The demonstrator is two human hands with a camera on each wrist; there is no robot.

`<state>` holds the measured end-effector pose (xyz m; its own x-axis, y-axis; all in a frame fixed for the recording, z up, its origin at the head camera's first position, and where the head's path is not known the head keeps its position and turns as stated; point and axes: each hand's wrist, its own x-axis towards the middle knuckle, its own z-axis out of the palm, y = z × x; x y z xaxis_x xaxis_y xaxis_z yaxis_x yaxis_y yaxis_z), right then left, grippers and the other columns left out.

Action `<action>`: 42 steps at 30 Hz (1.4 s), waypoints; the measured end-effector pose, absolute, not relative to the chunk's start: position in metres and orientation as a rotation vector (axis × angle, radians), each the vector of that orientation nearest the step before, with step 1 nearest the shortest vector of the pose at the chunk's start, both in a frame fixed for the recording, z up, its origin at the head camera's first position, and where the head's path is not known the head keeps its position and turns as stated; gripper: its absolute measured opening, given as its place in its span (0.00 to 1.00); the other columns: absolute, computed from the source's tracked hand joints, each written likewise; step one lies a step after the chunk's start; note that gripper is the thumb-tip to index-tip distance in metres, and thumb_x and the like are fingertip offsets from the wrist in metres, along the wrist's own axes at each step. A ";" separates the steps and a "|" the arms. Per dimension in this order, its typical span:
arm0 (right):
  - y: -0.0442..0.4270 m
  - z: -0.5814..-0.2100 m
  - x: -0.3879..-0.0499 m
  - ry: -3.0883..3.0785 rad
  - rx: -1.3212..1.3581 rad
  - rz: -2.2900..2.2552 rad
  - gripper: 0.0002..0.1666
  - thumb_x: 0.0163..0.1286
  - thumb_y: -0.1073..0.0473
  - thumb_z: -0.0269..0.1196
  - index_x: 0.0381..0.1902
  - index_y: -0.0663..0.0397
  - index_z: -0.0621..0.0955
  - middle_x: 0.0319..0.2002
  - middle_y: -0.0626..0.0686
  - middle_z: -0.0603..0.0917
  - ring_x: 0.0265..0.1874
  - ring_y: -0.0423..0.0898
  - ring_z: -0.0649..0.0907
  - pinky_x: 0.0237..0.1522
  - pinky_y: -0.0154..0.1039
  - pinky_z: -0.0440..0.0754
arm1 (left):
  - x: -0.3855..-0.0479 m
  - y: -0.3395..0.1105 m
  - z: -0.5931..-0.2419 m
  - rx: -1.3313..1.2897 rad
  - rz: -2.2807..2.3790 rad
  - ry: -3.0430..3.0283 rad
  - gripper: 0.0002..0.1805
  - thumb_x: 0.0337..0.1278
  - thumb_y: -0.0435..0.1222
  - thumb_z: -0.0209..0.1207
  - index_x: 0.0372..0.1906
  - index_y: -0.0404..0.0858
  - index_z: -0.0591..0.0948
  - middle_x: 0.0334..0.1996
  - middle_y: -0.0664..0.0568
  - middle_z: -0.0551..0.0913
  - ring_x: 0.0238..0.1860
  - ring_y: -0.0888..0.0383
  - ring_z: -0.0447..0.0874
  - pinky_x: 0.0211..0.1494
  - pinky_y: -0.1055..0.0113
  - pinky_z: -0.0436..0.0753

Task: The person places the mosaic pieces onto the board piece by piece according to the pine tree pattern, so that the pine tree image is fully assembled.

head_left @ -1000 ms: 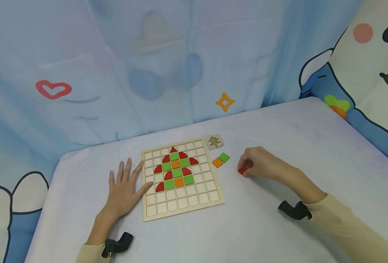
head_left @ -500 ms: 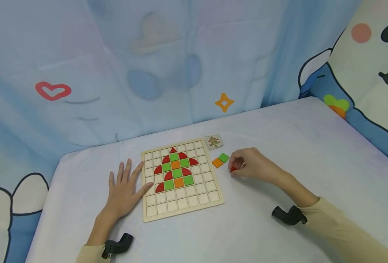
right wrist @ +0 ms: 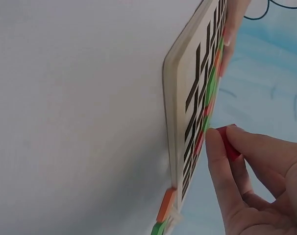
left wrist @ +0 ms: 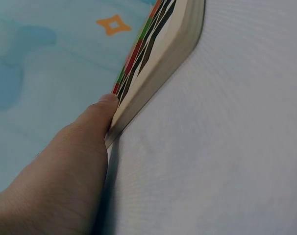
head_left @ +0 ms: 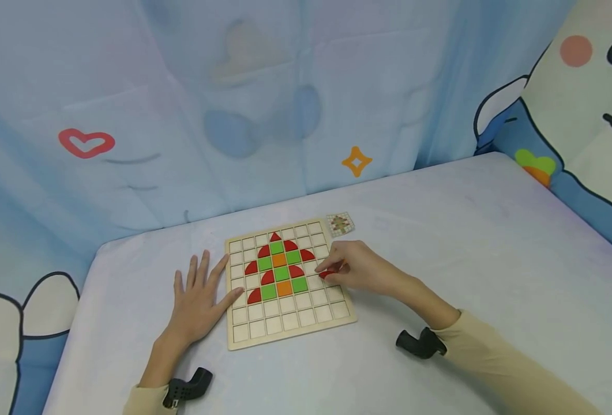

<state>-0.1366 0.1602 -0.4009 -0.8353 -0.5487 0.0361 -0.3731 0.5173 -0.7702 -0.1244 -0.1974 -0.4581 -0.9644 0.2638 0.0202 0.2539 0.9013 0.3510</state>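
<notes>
My right hand (head_left: pixel 363 268) pinches a red rounded tile (right wrist: pixel 230 143) between thumb and fingertips, over the right part of the wooden grid board (head_left: pixel 291 331). The left hand (head_left: pixel 196 302) lies with fingers spread at the board's left edge, its thumb (left wrist: pixel 102 110) resting on the rim. In the grid's cells, red curved tiles, green square tiles (head_left: pixel 281 273) and orange square tiles (head_left: pixel 284 287) form a tree shape with a red triangle tile (head_left: pixel 275 237) at the top. The right wrist view shows the held tile raised off the board's face.
Beyond the board's far right corner lies a small pattern card (head_left: pixel 340 224). A loose orange tile (right wrist: pixel 166 205) and a green tile (right wrist: pixel 159 228) lie beside the board; in the head view the right hand hides them. A blue curtain (head_left: pixel 264 104) hangs behind the white table (head_left: pixel 466 230).
The right hand has moved left with the red tile, from the table to above the board's right side, now covering the loose tiles. The left hand has stayed put.
</notes>
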 end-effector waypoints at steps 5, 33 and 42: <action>0.151 -0.403 -0.136 2.535 -0.753 -1.201 0.09 0.65 0.71 0.73 0.42 0.60 0.92 0.31 0.47 0.77 0.32 0.42 0.77 0.35 0.31 0.82 | -0.124 -0.198 -0.458 0.411 0.559 3.034 0.47 0.69 0.60 0.56 0.85 0.46 0.56 0.84 0.35 0.43 0.83 0.32 0.33 0.77 0.28 0.31; 0.135 -0.410 -0.135 2.617 -0.783 -1.204 0.09 0.62 0.69 0.75 0.41 0.59 0.92 0.36 0.48 0.89 0.37 0.42 0.84 0.39 0.32 0.84 | -0.124 -0.198 -0.459 0.409 0.562 3.028 0.47 0.69 0.60 0.57 0.85 0.45 0.57 0.84 0.35 0.43 0.83 0.33 0.33 0.77 0.29 0.31; 0.125 -0.404 -0.132 2.667 -0.696 -1.071 0.09 0.65 0.71 0.73 0.42 0.61 0.92 0.38 0.51 0.89 0.42 0.47 0.85 0.44 0.36 0.86 | -0.123 -0.197 -0.457 0.419 0.591 3.041 0.46 0.68 0.59 0.57 0.84 0.45 0.59 0.84 0.34 0.45 0.83 0.31 0.35 0.77 0.28 0.33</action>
<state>-0.1324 0.1253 -0.4037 -0.8733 -0.4871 0.0037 -0.3543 0.6300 -0.6911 -0.1225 -0.1967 -0.4570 -0.9639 0.2639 0.0356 0.2581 0.8926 0.3696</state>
